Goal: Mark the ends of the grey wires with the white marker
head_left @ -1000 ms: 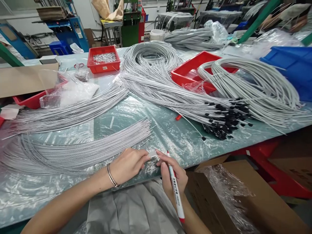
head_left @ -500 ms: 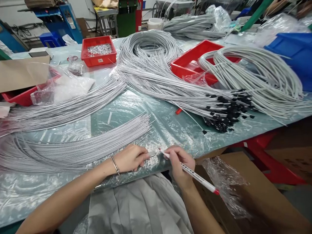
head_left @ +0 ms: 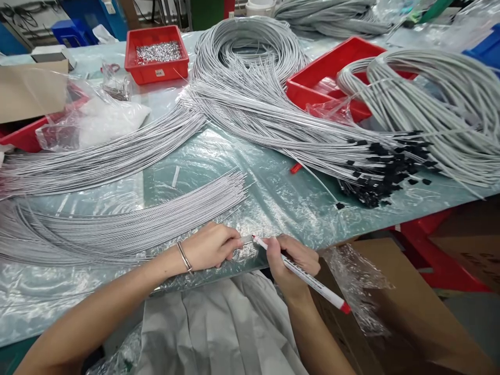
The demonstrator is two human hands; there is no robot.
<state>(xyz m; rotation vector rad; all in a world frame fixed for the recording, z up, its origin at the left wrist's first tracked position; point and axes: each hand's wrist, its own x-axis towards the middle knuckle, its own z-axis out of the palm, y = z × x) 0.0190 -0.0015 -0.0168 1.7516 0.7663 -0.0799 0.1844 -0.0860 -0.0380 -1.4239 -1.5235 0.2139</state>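
Observation:
My left hand (head_left: 211,245), wearing a metal bangle, is closed with thumb and fingertips pinching a short pale strip (head_left: 247,240); its exact kind is too small to make out. In my right hand (head_left: 295,259) is a white marker pen (head_left: 312,282) with a red end, gripped as for writing. The pen's red tip points left and is right at the strip's end; whether they touch I cannot tell. Just beyond my left hand lies a bundle of thin grey cables (head_left: 203,208), cut ends to the right.
More grey cables (head_left: 250,99) stretch across the table, some ending in black tips (head_left: 386,169). A coil of thicker cable (head_left: 429,104) lies at the right, by a red tray (head_left: 312,86). A red bin (head_left: 156,73) holds small metal parts. Cardboard (head_left: 422,302) is below right.
The view has tilted down and shifted slightly. The marker's tip has come closer to the strip in my left hand. Both hands keep their holds.

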